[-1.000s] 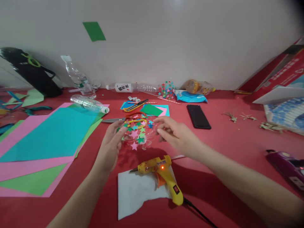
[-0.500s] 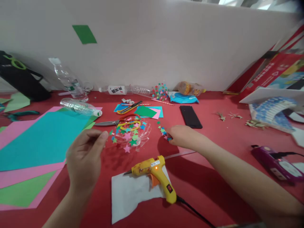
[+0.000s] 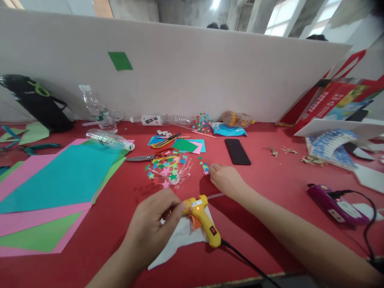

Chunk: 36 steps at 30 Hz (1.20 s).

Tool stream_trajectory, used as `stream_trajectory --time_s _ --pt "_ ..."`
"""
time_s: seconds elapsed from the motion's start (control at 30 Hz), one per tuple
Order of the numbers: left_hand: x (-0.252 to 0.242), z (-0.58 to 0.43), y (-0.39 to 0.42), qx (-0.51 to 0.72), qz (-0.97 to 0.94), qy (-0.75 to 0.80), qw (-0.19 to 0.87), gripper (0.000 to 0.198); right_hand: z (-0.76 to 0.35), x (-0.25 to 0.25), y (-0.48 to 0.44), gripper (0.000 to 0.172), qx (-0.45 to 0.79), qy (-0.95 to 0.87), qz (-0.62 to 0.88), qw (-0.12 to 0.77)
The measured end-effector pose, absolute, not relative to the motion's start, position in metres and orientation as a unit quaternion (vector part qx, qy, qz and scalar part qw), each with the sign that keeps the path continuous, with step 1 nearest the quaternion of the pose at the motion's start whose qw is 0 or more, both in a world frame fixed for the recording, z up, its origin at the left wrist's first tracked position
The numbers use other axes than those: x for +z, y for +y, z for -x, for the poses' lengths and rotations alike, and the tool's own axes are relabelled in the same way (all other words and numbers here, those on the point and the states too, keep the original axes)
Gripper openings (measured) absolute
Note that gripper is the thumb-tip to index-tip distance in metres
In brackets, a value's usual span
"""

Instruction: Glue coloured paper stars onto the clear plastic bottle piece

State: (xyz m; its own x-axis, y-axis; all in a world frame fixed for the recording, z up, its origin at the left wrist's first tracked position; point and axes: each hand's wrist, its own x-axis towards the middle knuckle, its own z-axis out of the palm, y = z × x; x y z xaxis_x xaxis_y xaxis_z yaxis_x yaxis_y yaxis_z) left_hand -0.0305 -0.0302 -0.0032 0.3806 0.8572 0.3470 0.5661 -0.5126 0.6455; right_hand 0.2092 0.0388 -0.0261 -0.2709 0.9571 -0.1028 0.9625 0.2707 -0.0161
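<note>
My left hand [image 3: 154,222] is in a pinch over the nozzle end of the yellow glue gun [image 3: 207,224]; whatever its fingertips hold is hidden. The glue gun lies on a white cloth [image 3: 180,238], its small orange light lit. Beyond it, my right hand [image 3: 226,180] rests on the table with curled fingers at a small pile of paper stars [image 3: 205,166]. I cannot make out what is between those fingers. To the left of the pile sits a clear plastic piece with cut petals [image 3: 184,176], covered in coloured stars.
Scissors [image 3: 141,159], a cutter knife [image 3: 166,141] and a black phone [image 3: 237,152] lie farther back. Coloured paper sheets [image 3: 60,176] spread on the left. Bottles line the white partition [image 3: 180,72]. A purple power strip [image 3: 336,206] is at right; the gun's black cord [image 3: 243,260] runs frontward.
My left hand has moved right and nearer to me, from beside the star-covered plastic piece to the glue gun's nozzle. My right hand stays by the star pile. The view has tilted up.
</note>
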Motion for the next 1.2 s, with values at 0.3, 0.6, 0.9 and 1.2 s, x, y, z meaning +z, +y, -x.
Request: stream_trajectory --time_s 0.3,0.6,0.9,1.2 --pt "-0.003 0.006 -0.033 0.300 -0.710 0.505 0.388 0.030 -0.222 -0.018 0.047 0.023 -0.189 0.757 -0.596 -0.189" --pt "0.001 -0.024 -0.022 0.359 -0.566 0.502 0.547 0.024 -0.200 0.007 0.007 0.028 -0.440 0.703 -0.470 -0.303" --pt "0.026 -0.015 -0.023 0.432 -0.593 0.532 0.422 0.020 -0.197 0.018 -0.009 0.038 -0.278 0.779 -0.546 -0.134" --pt "0.035 0.014 -0.016 0.468 -0.589 0.564 0.341 0.020 -0.176 -0.006 -0.023 0.027 -0.253 0.797 -0.548 -0.014"
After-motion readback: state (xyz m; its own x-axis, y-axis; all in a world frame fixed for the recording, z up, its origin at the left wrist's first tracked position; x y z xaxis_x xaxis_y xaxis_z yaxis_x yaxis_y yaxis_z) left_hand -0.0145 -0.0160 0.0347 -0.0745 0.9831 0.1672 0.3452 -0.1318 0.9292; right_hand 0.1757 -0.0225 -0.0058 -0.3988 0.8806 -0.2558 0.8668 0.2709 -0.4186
